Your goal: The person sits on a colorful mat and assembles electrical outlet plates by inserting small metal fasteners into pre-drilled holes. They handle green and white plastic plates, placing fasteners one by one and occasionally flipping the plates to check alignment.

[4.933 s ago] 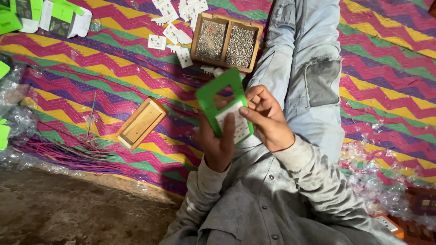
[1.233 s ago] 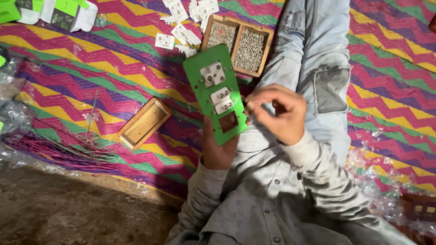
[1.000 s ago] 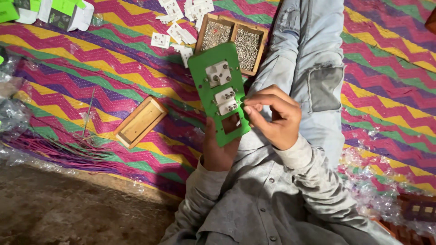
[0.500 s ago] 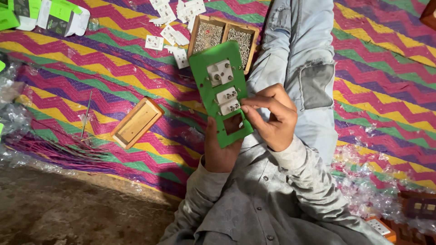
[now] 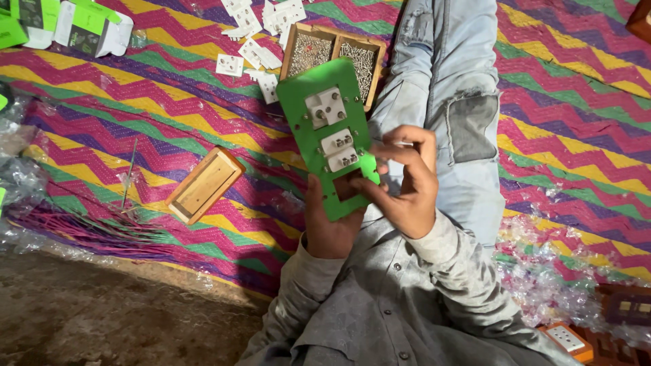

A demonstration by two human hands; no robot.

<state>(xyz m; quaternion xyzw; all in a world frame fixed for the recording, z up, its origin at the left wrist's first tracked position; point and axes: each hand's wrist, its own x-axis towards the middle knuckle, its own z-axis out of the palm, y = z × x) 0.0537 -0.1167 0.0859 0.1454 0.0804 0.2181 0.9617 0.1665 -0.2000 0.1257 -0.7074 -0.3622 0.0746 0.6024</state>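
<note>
The left hand point(image 5: 330, 227) is gripping the green plate point(image 5: 331, 139) from below, holding it above the lap. The right hand point(image 5: 407, 183) is pinching its edge beside the empty slot; a fitted switch point(image 5: 342, 159) could pop loose if pressed crookedly.

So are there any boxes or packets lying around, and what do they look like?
Green and white cartons: top left on the zigzag mat, boxy, some lying open.
Green carton: at the far top-left edge, cut off by the frame.
Clear plastic wrappers: heaped at the lower right, crinkly and see-through.
More clear plastic wrap: at the left edge, crumpled.
No screens or signs in view.
</note>
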